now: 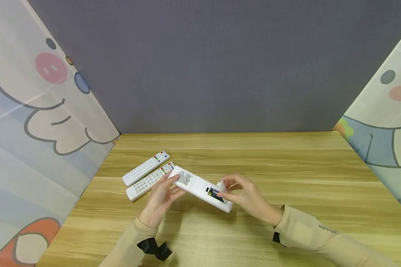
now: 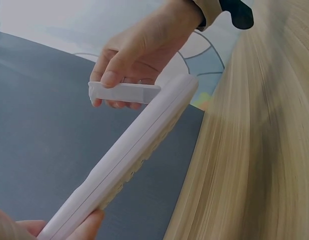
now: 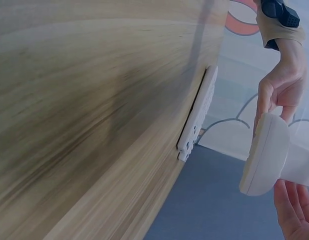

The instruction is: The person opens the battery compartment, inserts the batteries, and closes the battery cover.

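A white remote control (image 1: 198, 186) is held back side up above the table, its battery compartment uncovered and dark batteries (image 1: 215, 194) showing inside. My left hand (image 1: 162, 198) grips its far-left end, thumb on top and fingers beneath. At the other end my right hand (image 1: 245, 194) pinches a white battery cover (image 1: 223, 187) between thumb and fingers. In the left wrist view the cover (image 2: 127, 93) stands up at an angle to the remote (image 2: 129, 150), one end close to or touching it; I cannot tell which.
Two more white remotes lie button side up on the wooden table (image 1: 287, 167), left of my hands: one farther back (image 1: 146, 168), the other (image 1: 149, 181) nearer and partly behind my left hand. A grey panel (image 1: 200, 66) rises at the table's back edge, with cartoon-print curtains (image 1: 13, 155) alongside.
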{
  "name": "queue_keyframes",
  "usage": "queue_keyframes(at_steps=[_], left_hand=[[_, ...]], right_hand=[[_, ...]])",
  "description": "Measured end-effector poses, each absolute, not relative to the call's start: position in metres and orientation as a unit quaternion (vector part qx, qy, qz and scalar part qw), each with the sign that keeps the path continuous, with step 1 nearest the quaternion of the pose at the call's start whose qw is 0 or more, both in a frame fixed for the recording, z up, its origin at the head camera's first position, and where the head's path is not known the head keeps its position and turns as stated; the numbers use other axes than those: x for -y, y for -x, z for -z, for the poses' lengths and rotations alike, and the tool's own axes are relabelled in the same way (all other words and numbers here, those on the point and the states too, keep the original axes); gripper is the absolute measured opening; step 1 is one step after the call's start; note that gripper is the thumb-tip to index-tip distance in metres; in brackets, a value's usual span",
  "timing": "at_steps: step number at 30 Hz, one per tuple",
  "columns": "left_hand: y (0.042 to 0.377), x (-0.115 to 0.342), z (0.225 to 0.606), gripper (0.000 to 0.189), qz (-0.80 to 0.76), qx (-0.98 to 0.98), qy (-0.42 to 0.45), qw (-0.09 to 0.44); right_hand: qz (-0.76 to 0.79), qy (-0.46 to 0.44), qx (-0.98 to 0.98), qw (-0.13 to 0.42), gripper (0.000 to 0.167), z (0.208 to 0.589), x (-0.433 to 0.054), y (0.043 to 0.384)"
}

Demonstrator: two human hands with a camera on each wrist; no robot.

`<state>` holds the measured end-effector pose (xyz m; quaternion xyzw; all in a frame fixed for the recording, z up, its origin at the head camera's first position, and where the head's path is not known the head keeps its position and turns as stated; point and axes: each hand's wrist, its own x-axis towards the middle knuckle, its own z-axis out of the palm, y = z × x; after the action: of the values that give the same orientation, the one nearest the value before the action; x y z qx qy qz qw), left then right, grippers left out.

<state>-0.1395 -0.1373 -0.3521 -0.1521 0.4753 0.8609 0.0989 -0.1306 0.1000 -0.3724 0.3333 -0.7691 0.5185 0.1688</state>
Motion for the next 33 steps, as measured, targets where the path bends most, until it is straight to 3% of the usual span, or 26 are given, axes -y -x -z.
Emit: queue_keyframes(at_steps=[10,21,33], left_hand=[[0.139,0.136,0.352,0.058,-0.857,-0.482,0.154,0.098],[0.139,0.133,0.352,0.058,-0.856,-0.485,0.155,0.093],[0.137,0.130,0.350,0.055,-0.843,-0.507,0.155,0.087]], right_hand=[[-0.493,-0.373,0.763,0.191,0.038,0.347,-0.095,0.120],[-0.458,-0.407,0.757,0.226,0.041,0.377,-0.099,0.137],[-0.402,-0.434,0.779,0.207,0.034,0.379,-0.101,0.137]])
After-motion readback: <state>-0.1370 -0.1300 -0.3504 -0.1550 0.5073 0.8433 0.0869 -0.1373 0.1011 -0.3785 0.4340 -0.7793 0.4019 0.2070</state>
